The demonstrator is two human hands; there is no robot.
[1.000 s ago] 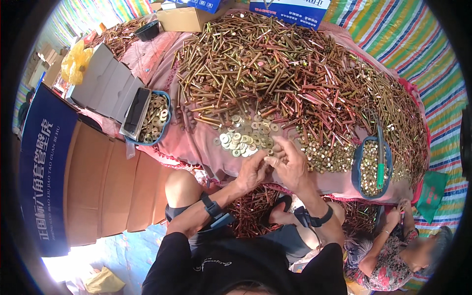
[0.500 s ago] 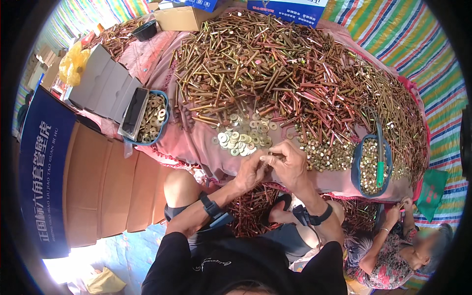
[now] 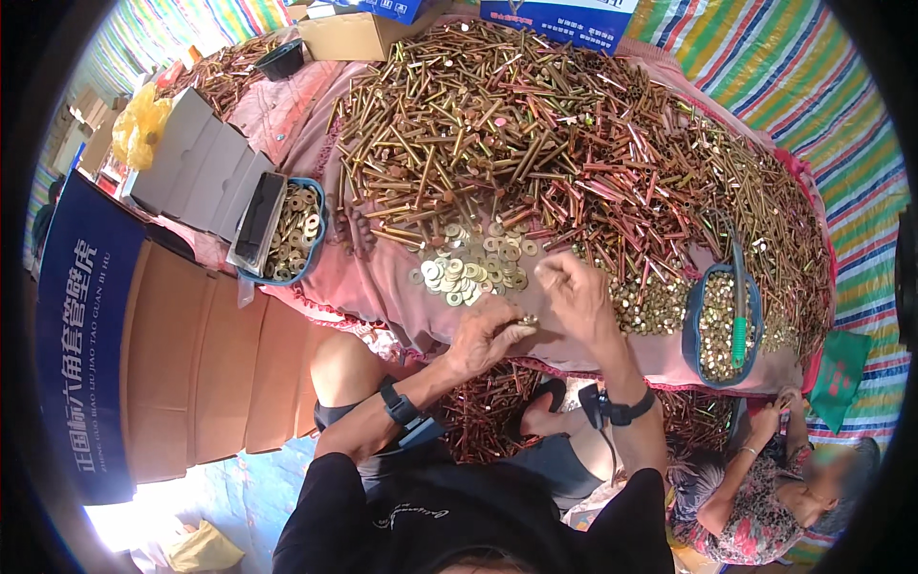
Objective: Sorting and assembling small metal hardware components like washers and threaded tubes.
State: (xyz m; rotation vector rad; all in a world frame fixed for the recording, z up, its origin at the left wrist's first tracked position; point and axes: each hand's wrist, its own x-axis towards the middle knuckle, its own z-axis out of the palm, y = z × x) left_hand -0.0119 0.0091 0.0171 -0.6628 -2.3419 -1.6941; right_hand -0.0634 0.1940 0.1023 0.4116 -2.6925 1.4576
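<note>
My left hand [image 3: 484, 335] is closed over the pink cloth near its front edge. A small brass-coloured metal piece [image 3: 529, 320] shows at its thumb and fingertips; the rest of it is hidden in the fingers. Apart from it, to the right and farther up, my right hand [image 3: 579, 298] has its fingers curled in, and whatever they hold cannot be made out. Between and beyond the hands lies a heap of flat round washers [image 3: 466, 273]. Many small hex nuts [image 3: 650, 304] are spread just right of my right hand.
A large pile of long brass-coloured bolts [image 3: 535, 124] covers the far side of the pink cloth [image 3: 373, 287]. At right stands a blue tub [image 3: 695, 335] of nuts with a green-handled tool; at left, a blue tub [image 3: 320, 239] of washers. Another person [image 3: 755, 497] works at lower right.
My hands have come apart. The left has moved slightly down and left with the small metal piece; the right has moved up and right, toward the nuts.
</note>
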